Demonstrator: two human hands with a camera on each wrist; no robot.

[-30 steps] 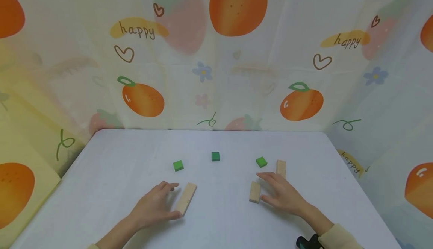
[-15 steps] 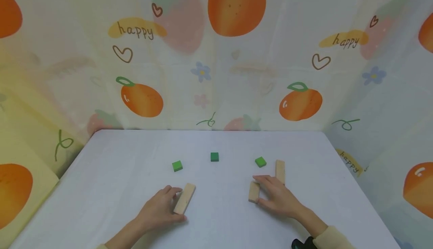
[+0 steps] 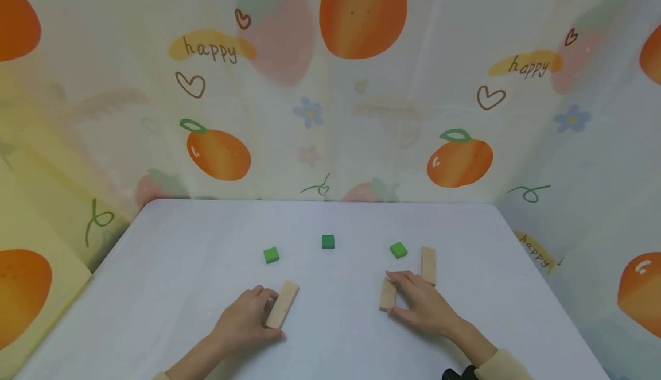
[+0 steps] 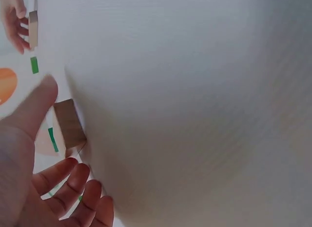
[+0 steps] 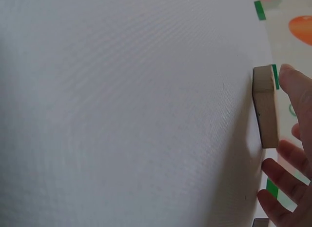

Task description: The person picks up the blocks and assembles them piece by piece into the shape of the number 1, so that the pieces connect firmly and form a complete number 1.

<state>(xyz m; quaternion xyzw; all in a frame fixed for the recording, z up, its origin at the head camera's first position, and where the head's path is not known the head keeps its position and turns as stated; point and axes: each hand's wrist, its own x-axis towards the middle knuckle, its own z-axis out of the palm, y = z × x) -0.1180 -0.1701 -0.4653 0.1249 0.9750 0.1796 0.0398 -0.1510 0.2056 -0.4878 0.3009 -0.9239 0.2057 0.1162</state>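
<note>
My left hand [image 3: 240, 317] lies beside a pale wooden block [image 3: 284, 304] that rests slantwise on the white table. Its fingers are along the block's left side and its thumb at the near end. The left wrist view shows that block [image 4: 70, 123] end-on between thumb and loosely bent fingers. My right hand [image 3: 426, 305] spans a second wooden block [image 3: 388, 295], forefinger by its far end and thumb by its near end. In the right wrist view, this block [image 5: 265, 112] sits between the spread thumb and fingers. A third wooden block [image 3: 428, 265] stands just behind the right hand.
Three small green blocks sit farther back: a left one [image 3: 271, 255], a middle one [image 3: 327, 241] and a right one [image 3: 398, 249]. A dark object [image 3: 459, 374] shows by the right sleeve. A fruit-patterned cloth [image 3: 330, 110] hangs behind the white table [image 3: 206, 231].
Both hands have moved in closer to their wooden blocks. The left fingers have come up to the left block's side; the right forefinger and thumb have come around the right block. The blocks stay put.
</note>
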